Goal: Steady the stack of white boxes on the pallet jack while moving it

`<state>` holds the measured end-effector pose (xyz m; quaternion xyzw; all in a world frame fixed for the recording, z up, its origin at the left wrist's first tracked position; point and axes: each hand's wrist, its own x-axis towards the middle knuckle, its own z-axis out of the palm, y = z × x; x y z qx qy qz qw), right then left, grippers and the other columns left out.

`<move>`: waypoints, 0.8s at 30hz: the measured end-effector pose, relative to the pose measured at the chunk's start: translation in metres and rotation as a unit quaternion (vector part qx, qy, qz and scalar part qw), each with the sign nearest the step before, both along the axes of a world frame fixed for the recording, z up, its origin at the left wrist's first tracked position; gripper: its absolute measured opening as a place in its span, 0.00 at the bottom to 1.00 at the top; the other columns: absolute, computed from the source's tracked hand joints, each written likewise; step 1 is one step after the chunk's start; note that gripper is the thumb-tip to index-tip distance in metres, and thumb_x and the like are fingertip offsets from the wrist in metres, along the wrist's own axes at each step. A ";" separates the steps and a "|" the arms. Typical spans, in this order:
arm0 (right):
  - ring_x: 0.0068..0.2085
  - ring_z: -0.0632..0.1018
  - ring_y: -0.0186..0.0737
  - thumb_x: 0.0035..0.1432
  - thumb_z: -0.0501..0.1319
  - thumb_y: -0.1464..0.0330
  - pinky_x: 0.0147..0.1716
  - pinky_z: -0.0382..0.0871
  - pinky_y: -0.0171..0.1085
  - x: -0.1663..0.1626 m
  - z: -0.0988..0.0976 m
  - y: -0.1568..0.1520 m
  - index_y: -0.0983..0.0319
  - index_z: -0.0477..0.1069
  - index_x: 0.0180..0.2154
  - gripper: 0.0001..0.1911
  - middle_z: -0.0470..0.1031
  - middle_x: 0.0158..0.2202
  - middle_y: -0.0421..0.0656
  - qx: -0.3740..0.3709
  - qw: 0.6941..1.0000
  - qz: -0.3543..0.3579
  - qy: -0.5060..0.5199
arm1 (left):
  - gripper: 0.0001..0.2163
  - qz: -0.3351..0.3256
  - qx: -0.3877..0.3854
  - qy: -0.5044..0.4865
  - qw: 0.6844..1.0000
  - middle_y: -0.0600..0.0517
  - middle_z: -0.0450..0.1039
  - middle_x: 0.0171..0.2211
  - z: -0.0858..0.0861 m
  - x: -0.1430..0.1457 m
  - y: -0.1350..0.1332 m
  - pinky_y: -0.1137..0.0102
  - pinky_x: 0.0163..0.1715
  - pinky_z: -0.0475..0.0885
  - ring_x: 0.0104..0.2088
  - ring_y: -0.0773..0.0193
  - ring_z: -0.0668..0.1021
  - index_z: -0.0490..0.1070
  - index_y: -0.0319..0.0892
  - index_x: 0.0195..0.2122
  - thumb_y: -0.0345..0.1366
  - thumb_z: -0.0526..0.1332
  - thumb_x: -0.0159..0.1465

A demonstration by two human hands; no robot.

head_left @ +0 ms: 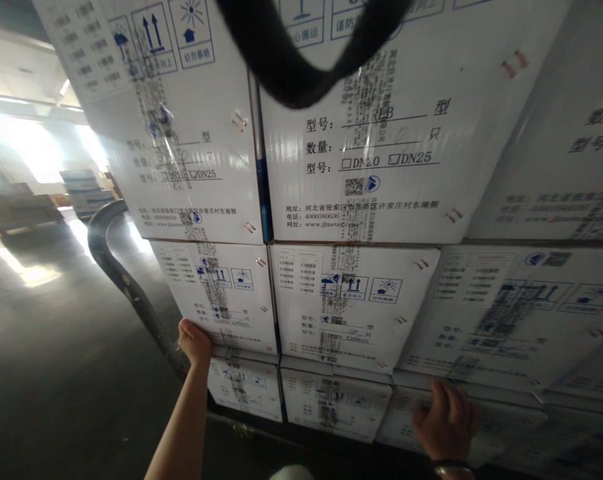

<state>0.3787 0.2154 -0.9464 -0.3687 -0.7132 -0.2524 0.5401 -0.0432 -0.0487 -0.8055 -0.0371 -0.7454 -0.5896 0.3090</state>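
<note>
At the lower left corner of a white carton (221,267) in the middle row is my left hand (195,341), its fingers curled round the edge. My right hand (446,420), lower and further right, is raised with its fingers partly bent and somewhat apart. Its fingertips reach the bottom edge of another middle-row carton (481,327), in front of a bottom-row carton (506,427). The cartons carry blue handling symbols, printed text and clear tape. A dark band is on my right wrist.
Larger white cartons (291,180) form the top row of the stack. A black curved strap or bar (301,90) crosses the top of the view. A bent metal handle rail (126,280) stands at the left. Beyond it are a shiny floor (56,347) and blurred stacks (84,190).
</note>
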 end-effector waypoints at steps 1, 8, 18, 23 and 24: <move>0.47 0.71 0.54 0.53 0.51 0.70 0.46 0.65 0.51 0.000 -0.001 0.001 0.65 0.58 0.57 0.29 0.70 0.41 0.53 0.009 1.000 -0.002 -0.006 | 0.14 -0.001 0.000 0.002 1.000 0.53 0.59 0.24 0.000 0.000 0.000 0.65 0.30 0.58 0.26 0.64 0.61 0.56 0.44 0.26 0.46 0.42 0.61; 0.45 0.71 0.53 0.51 0.53 0.71 0.44 0.65 0.49 0.002 0.001 0.005 0.69 0.61 0.55 0.28 0.70 0.40 0.54 0.054 0.998 -0.012 -0.021 | 0.16 0.002 0.004 0.010 1.000 0.52 0.60 0.23 -0.001 -0.001 0.000 0.65 0.29 0.58 0.26 0.64 0.62 0.57 0.43 0.26 0.48 0.42 0.63; 0.44 0.72 0.53 0.51 0.53 0.70 0.43 0.65 0.50 0.003 0.001 0.006 0.68 0.61 0.54 0.27 0.70 0.39 0.53 0.054 0.998 0.005 -0.026 | 0.16 -0.006 0.005 0.001 1.000 0.53 0.60 0.23 0.003 0.005 0.000 0.65 0.30 0.60 0.26 0.63 0.63 0.55 0.44 0.25 0.48 0.41 0.62; 0.43 0.72 0.54 0.49 0.53 0.70 0.42 0.66 0.49 0.005 -0.006 0.010 0.65 0.62 0.53 0.27 0.70 0.39 0.53 0.048 0.999 0.003 -0.010 | 0.16 -0.002 0.009 -0.005 1.000 0.52 0.61 0.24 0.000 0.002 0.001 0.65 0.30 0.60 0.26 0.63 0.64 0.57 0.43 0.26 0.47 0.42 0.63; 0.43 0.72 0.54 0.48 0.54 0.69 0.41 0.66 0.49 0.005 -0.008 0.011 0.64 0.62 0.53 0.27 0.70 0.38 0.52 0.049 0.999 0.007 -0.005 | 0.16 -0.001 0.010 -0.006 1.000 0.51 0.62 0.24 -0.001 0.002 0.001 0.65 0.30 0.61 0.27 0.63 0.64 0.58 0.43 0.26 0.47 0.42 0.63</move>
